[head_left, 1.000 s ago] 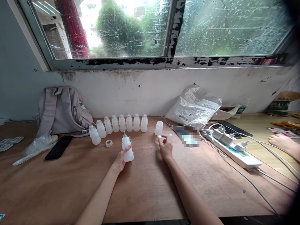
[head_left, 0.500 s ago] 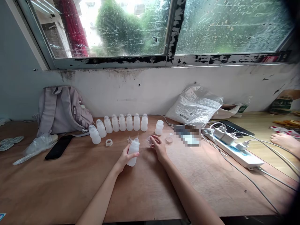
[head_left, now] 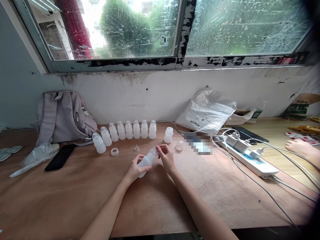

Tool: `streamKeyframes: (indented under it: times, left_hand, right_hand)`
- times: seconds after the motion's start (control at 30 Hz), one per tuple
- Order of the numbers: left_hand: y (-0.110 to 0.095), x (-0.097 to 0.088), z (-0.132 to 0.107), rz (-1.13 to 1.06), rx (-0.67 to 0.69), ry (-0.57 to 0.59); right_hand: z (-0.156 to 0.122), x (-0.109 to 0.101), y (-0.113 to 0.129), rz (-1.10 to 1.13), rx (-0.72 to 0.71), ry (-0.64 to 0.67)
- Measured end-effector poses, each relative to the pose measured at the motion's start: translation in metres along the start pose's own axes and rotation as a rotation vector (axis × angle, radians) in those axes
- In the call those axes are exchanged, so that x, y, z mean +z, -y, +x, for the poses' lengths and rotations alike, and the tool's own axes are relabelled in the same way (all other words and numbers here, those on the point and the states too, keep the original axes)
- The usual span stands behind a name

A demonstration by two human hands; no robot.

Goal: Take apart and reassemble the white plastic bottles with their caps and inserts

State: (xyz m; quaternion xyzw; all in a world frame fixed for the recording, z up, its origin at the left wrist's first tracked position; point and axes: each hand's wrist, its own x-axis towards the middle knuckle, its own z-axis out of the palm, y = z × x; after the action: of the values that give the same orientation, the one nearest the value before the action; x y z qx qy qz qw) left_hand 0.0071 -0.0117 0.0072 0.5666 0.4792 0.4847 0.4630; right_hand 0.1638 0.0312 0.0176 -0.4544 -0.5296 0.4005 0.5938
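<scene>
window: streaked, daylit | frame: peeling | wall: whitish, stained | tabletop: brown, wood-grained

Grey backpack near wall; black phone beside clear bag; white power strip.

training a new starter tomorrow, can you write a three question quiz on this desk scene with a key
1. True or false: the left hand holds a tilted bottle.
2. Where is the right hand? A) on the power strip B) at the top of the held bottle C) on the backpack
3. How many bottles stand in the curved row along the back?
Key: 1. True 2. B 3. Eight
</scene>
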Motion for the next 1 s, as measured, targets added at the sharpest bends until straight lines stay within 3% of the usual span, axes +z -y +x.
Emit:
streamKeyframes:
  times: [0.83,1.0]
  left_hand:
    - [-0.0037,-0.0035,0.0003,-0.035,0.006,0.116]
    - [-0.0001,-0.0024,0.0009,0.009,0.035,0.083]
  right_hand:
    - [-0.0038,-0.0019,-0.0048,0.088,0.000,0.098]
    - [-0.0067,0.0017,-0.0100,0.094,0.010,0.104]
